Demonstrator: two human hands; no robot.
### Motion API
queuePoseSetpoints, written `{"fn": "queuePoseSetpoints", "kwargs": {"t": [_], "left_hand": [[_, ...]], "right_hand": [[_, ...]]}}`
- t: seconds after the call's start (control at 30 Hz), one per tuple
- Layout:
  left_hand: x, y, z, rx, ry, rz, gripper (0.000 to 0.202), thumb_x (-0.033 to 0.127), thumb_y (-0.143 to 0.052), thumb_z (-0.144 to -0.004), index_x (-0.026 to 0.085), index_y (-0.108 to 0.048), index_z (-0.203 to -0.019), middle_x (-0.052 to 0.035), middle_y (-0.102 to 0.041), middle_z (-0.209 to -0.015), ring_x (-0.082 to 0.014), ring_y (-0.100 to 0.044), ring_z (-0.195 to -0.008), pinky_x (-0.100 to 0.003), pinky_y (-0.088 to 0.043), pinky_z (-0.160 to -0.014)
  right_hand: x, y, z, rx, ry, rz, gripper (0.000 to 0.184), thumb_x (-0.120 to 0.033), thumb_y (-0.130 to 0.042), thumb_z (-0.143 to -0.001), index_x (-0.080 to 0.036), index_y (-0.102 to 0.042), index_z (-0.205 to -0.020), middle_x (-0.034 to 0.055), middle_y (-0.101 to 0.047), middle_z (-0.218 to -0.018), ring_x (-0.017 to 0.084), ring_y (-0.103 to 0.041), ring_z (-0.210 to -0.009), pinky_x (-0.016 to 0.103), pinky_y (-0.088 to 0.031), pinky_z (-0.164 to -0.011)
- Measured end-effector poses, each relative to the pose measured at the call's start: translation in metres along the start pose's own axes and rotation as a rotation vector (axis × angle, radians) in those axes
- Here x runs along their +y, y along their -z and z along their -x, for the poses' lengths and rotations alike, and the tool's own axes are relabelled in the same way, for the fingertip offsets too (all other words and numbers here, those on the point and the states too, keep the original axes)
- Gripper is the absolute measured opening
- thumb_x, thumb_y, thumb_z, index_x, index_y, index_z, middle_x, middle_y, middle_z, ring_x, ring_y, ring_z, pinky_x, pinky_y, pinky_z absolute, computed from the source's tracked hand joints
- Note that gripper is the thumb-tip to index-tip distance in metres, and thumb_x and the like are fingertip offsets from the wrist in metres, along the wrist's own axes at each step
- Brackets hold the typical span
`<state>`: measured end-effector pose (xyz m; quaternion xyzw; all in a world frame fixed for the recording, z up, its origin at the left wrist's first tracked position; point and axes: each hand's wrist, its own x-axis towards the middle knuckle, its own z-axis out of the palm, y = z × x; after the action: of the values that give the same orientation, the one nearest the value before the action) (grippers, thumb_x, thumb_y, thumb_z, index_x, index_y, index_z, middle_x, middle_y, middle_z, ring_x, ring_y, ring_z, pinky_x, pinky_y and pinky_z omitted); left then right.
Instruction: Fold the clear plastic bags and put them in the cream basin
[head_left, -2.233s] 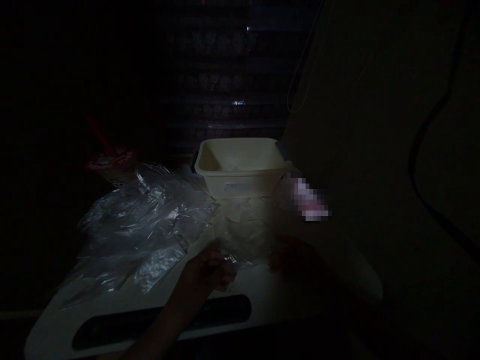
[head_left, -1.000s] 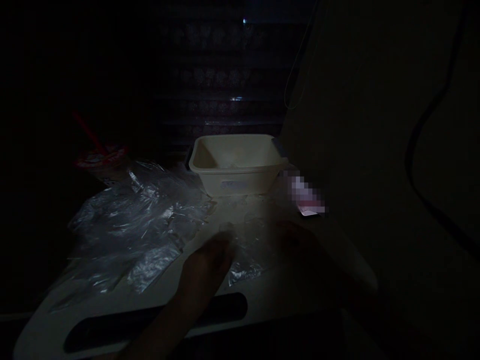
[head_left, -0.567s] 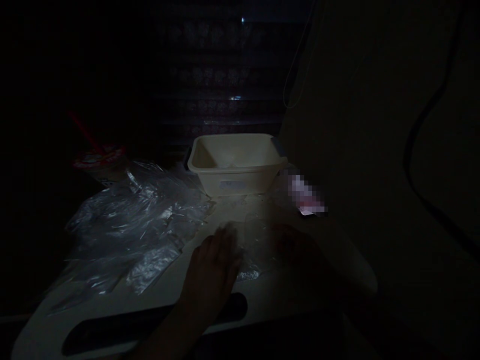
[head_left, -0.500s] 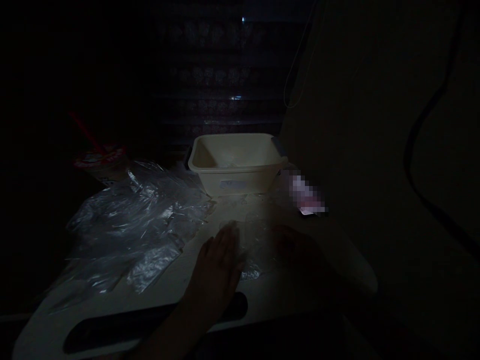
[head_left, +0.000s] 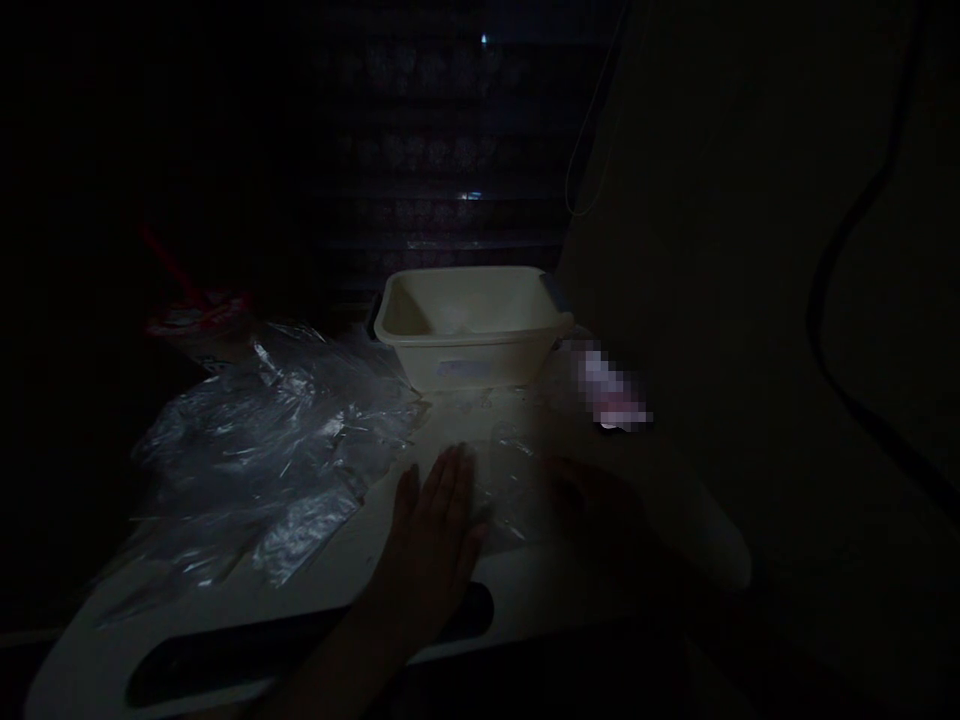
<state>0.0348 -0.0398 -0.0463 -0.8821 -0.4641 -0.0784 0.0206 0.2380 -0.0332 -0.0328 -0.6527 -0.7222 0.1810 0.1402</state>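
The scene is very dark. My left hand [head_left: 435, 530] lies flat and open, fingers stretched out, on a white table [head_left: 315, 590], its thumb side against a small clear plastic bag [head_left: 510, 490]. My right hand [head_left: 592, 500] is a dim shape on the right side of that bag; its fingers are lost in the dark. A cream rectangular tub [head_left: 472, 325] stands just behind the bag.
A heap of crumpled clear plastic bags [head_left: 262, 450] covers the table's left half. A cup with a red straw [head_left: 199, 320] stands at the far left. A small pink-and-white item [head_left: 611, 395] lies right of the tub. The table has a dark handle slot [head_left: 300, 645] near me.
My left hand went from pinching the small bag's edge to lying flat and open beside it, fingers spread forward. The bag now lies flatter on the table.
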Motion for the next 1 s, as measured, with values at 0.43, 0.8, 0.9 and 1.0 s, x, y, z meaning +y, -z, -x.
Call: {"fn": "queuePoseSetpoints", "kwargs": {"t": [0.43, 0.8, 0.9, 1.0], "left_hand": [[-0.003, 0.007, 0.004, 0.082, 0.077, 0.128, 0.044, 0.026, -0.027, -0.083, 0.015, -0.024, -0.125, -0.0116, -0.033, -0.126, -0.0243, -0.028, -0.114, -0.045, -0.024, -0.088], [0.004, 0.001, 0.024, 0.134, 0.263, 0.463, 0.039, 0.025, -0.044, -0.073, 0.020, -0.043, -0.112, -0.0084, -0.055, -0.101, -0.0249, -0.047, -0.095, -0.043, -0.036, -0.073], [0.002, -0.002, 0.022, 0.106, 0.245, 0.495, 0.039, 0.024, -0.045, -0.073, 0.021, -0.042, -0.112, -0.0077, -0.058, -0.095, -0.0229, -0.051, -0.088, -0.042, -0.038, -0.072], [0.000, -0.005, 0.023, 0.123, 0.258, 0.488, 0.037, 0.024, -0.045, -0.073, 0.020, -0.043, -0.110, -0.0072, -0.059, -0.093, -0.0223, -0.052, -0.087, -0.042, -0.038, -0.072]], "right_hand": [[0.000, 0.002, -0.002, 0.014, -0.058, -0.022, 0.034, -0.028, -0.032, -0.077, -0.018, -0.052, -0.103, 0.0059, -0.058, -0.100, 0.018, -0.053, -0.090, 0.030, -0.040, -0.077], [0.009, 0.014, 0.013, -0.034, -0.207, -0.414, 0.038, -0.030, -0.040, -0.072, -0.013, -0.048, -0.105, 0.0099, -0.056, -0.101, 0.018, -0.054, -0.089, 0.031, -0.043, -0.075], [0.016, 0.011, 0.017, -0.024, -0.252, -0.351, 0.036, -0.029, -0.041, -0.072, -0.014, -0.049, -0.104, 0.0099, -0.056, -0.102, 0.020, -0.053, -0.091, 0.033, -0.043, -0.076], [0.023, 0.007, 0.023, -0.046, -0.251, -0.394, 0.038, -0.030, -0.040, -0.072, -0.014, -0.047, -0.106, 0.0094, -0.058, -0.099, 0.019, -0.055, -0.087, 0.032, -0.045, -0.073]]}}
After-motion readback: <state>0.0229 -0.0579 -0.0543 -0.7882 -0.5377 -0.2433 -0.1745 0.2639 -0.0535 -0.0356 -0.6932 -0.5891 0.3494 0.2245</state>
